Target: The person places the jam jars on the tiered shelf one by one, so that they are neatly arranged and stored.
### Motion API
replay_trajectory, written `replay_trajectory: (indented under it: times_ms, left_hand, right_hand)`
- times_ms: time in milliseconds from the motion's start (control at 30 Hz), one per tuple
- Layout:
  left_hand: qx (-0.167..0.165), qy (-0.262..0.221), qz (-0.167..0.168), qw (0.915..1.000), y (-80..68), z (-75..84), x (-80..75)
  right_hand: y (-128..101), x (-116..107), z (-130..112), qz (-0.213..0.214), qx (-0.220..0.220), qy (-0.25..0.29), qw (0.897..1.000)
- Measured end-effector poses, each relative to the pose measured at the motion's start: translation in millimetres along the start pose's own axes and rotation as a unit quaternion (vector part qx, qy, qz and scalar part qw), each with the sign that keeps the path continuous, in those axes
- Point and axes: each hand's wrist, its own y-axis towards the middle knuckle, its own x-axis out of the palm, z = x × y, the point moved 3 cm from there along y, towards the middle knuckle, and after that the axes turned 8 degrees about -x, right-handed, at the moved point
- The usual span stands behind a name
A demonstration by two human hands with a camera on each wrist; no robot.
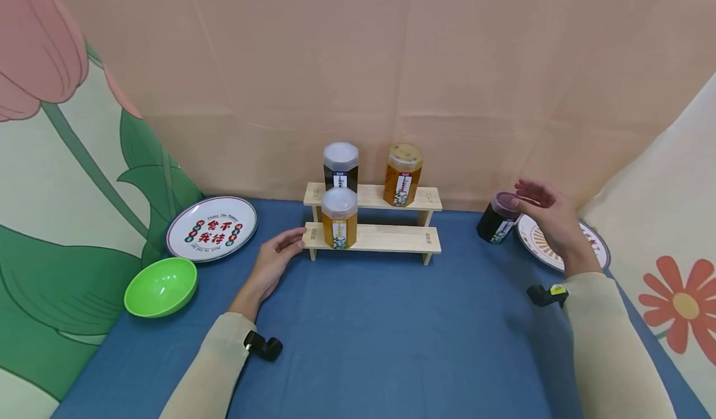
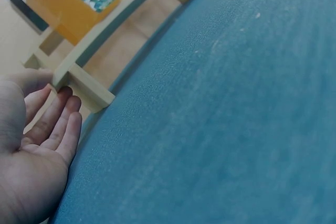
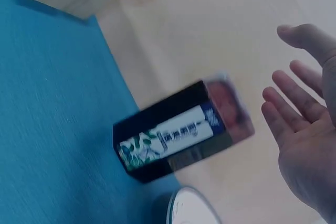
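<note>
My left hand [image 1: 272,262] is at the left end of a two-tier wooden rack [image 1: 391,238]. In the left wrist view its thumb lies on the end of the lower shelf and the fingers reach beneath, pinching it. On that shelf stands a jar of amber contents [image 1: 339,220]. The upper tier bears a dark jar with a whitish lid [image 1: 340,165] and an orange-brown jar [image 1: 403,175]. My right hand [image 1: 550,220] hovers by a dark jar with a purplish lid [image 3: 173,129], which stands on the blue cloth. Its fingers [image 3: 291,106] are spread, apart from the lid.
At the left, a white plate with red lettering [image 1: 212,251] lies behind a green bowl [image 1: 161,288]. Another patterned plate [image 1: 601,251] lies at the right, partly hidden by my right hand. A beige backdrop [image 1: 279,83] rises behind the blue tablecloth [image 1: 380,338].
</note>
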Motion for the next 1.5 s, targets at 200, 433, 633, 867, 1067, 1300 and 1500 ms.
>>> replay_trajectory:
  times_ms: [200, 433, 633, 867, 1067, 1300, 1500]
  left_hand:
    - [0.000, 0.000, -0.001, 1.0000, 0.1, -0.2, 2.4]
    - [-0.004, -0.002, 0.002, 1.0000, -1.5, -0.7, 4.8]
    - [-0.005, 0.000, -0.002, 1.0000, -1.7, -2.5, 5.0]
    - [0.003, -0.001, -0.002, 1.0000, -3.0, -0.3, 2.6]
    - [0.005, 0.002, -0.003, 1.0000, -3.7, 0.7, 0.4]
    - [0.004, 0.002, -0.001, 1.0000, -2.6, -0.4, -0.5]
    - [0.003, 0.000, -0.001, 1.0000, -1.8, 0.5, 0.9]
  right_hand:
    - [4.4, -10.5, 21.7, 0.008, 0.022, 0.019, 1.000]
    - [7.4, -8.3, 50.8, -0.015, 0.044, 0.102, 0.994]
    - [2.9, -0.3, 61.2, -0.058, 0.069, 0.127, 0.988]
    - [0.5, 3.5, 61.2, -0.054, 0.091, 0.057, 0.993]
    - [-1.7, 7.3, 57.7, -0.052, 0.096, -0.028, 0.994]
    - [-3.0, 10.5, 60.8, -0.041, 0.076, -0.072, 0.994]
    - [-9.8, 14.3, 63.3, 0.004, 0.055, -0.050, 0.997]
